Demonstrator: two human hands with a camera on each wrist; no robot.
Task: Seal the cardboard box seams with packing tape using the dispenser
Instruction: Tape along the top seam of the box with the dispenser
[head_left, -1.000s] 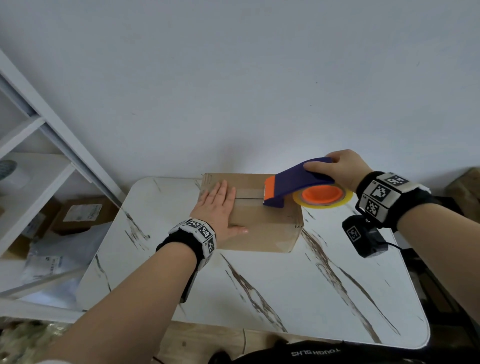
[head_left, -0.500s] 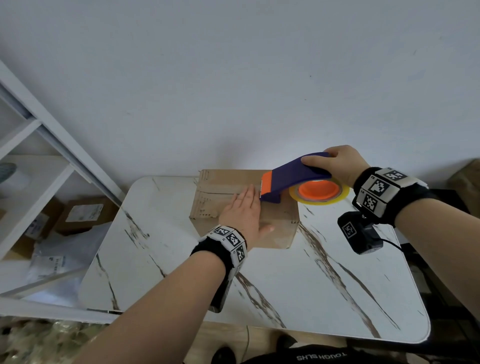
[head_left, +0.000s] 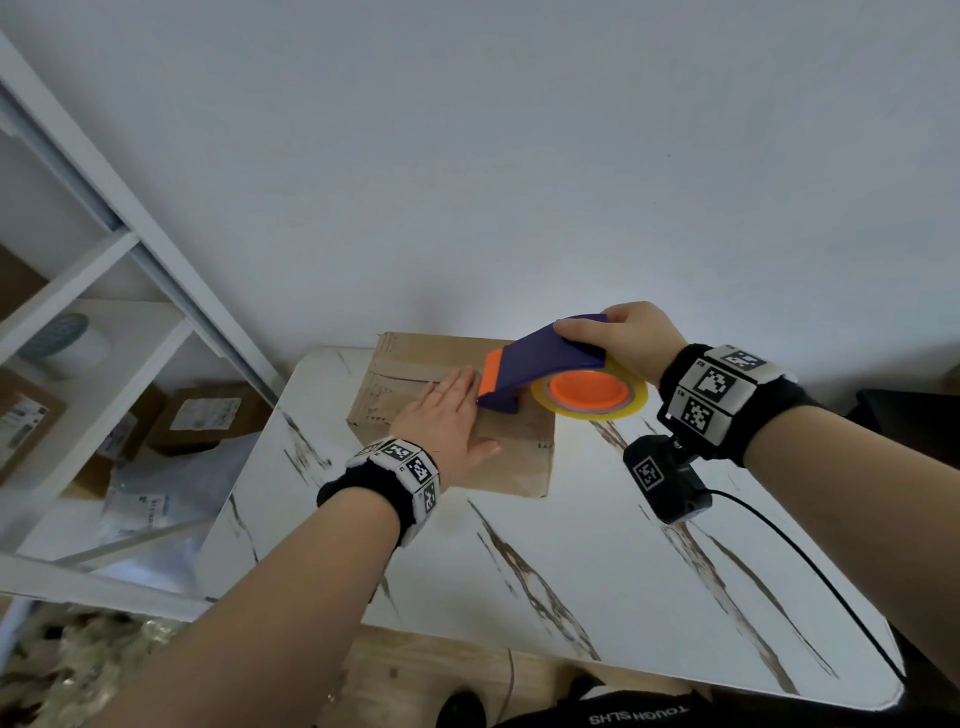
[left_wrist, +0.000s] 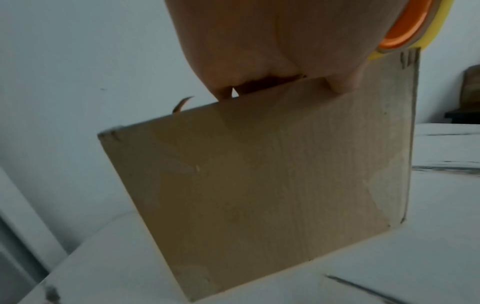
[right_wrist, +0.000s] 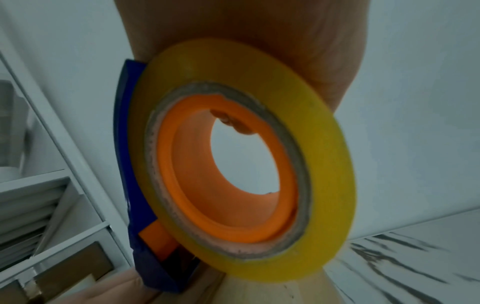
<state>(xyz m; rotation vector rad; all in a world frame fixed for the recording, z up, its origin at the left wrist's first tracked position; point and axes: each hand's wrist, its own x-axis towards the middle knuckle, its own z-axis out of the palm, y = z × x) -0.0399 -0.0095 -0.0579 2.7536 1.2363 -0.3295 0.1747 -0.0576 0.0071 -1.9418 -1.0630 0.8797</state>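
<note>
Top-seam taping: left hand (head_left: 447, 421) flat on brown cardboard box (head_left: 519, 462), right hand (head_left: 631, 338) clamped on purple-orange tape dispenser (head_left: 540, 371); next, probably cut tape.

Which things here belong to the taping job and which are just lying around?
Job: cardboard box, tape dispenser, tape roll, left hand, right hand.
Lying around: shelf, parcels, plastic bags.
</note>
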